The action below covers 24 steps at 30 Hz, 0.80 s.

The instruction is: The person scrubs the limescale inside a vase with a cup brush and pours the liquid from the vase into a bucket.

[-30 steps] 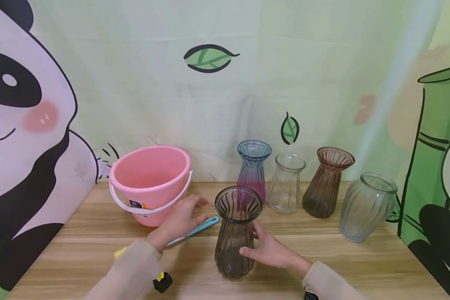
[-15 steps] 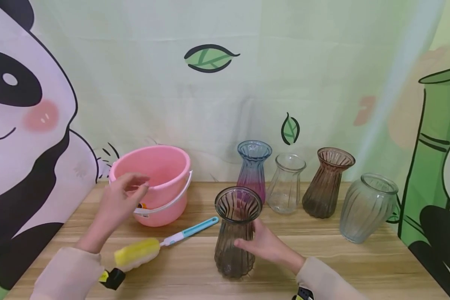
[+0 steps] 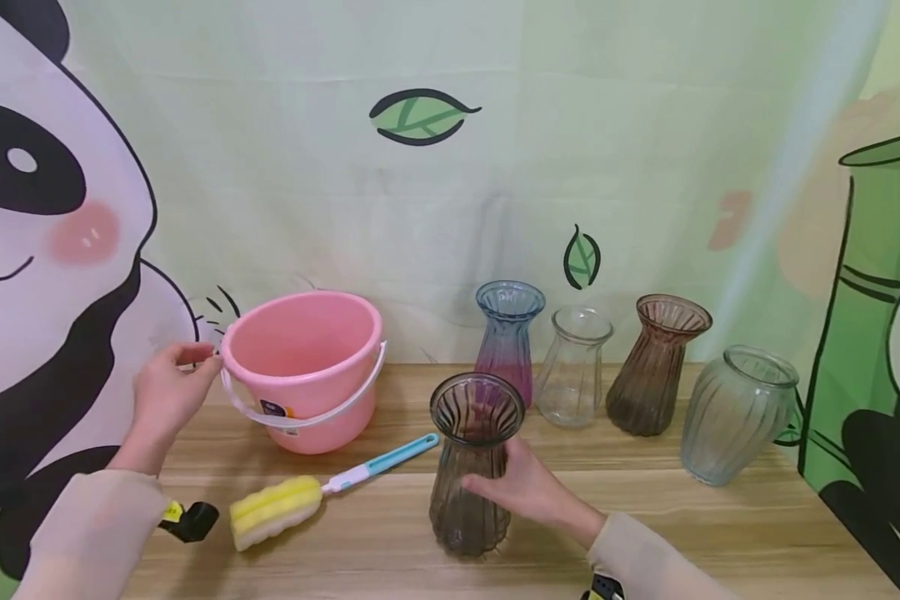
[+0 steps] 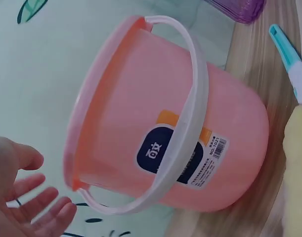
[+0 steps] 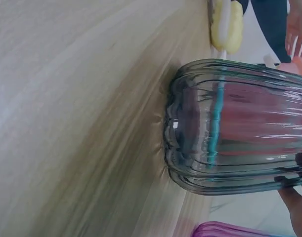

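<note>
My right hand [image 3: 528,487] holds a grey ribbed glass vase [image 3: 468,500] that stands upright on the table; the thumb lies on its near side and the other fingers are partly hidden behind it. At the left, my left hand [image 3: 171,387] is beside the rim of a pink bucket [image 3: 322,417]. In the left wrist view its fingers [image 4: 37,200] are loosely bent, with nothing in them, just short of the bucket rim. A sponge brush [image 3: 277,508] with a yellow-and-white head and a blue-and-white handle lies between bucket and vase.
Behind the held vase stand a blue-purple vase [image 3: 506,350], a clear vase [image 3: 572,375], a brown vase [image 3: 648,375] and a pale rounded vase [image 3: 735,425]. A printed cloth [image 3: 450,208] hangs at the back of the wooden table [image 3: 607,567].
My left hand has moved left, from over the brush handle, past the bucket's front, to the bucket's left side. The right hand stays at the grey vase, which has not moved.
</note>
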Available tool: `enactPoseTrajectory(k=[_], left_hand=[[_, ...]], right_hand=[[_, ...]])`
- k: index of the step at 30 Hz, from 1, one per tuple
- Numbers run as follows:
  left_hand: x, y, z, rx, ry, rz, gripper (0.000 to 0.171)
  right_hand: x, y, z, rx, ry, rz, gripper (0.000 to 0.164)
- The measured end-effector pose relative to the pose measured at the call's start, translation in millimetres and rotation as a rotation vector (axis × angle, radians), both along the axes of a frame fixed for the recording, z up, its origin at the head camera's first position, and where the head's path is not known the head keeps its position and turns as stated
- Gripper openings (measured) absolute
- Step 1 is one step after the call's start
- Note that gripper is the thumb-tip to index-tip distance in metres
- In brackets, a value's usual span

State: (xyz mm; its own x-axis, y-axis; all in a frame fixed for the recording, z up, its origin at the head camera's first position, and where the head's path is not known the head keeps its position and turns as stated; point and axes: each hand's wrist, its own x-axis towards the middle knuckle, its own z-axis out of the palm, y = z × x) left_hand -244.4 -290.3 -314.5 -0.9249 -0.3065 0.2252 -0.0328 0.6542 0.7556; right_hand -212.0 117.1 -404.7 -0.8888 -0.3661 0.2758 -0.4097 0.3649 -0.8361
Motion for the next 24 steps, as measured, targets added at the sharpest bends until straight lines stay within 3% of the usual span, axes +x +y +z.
enactPoseTrajectory(k=[4, 12, 15, 19, 24], left_hand=[[-8.0, 1, -1.6, 0.134, -0.084, 0.023, 0.061], [-18.8, 13, 0.0, 0.565, -0.189, -0.004, 0.067], [-20.8, 15, 0.7, 0.626, -0.204, 0.02, 0.067], [-21.2, 15, -0.2, 0.701, -0.186, 0.035, 0.066], [-20.2, 15, -1.9, 0.746, -0.174, 0.056, 0.065]], right_hand=[[0.4, -8, -1.4, -0.03, 0.05, -0.049, 0.066], [-5.8, -26, -2.9, -0.101, 0.133, -0.174, 0.074], [-12.0, -33, 1.9, -0.064, 0.174, -0.218, 0.074], [-21.9, -42, 12.6, 0.067, 0.287, -0.297, 0.076], [-36.1, -58, 38.2, 0.235, 0.388, -0.367, 0.078]])
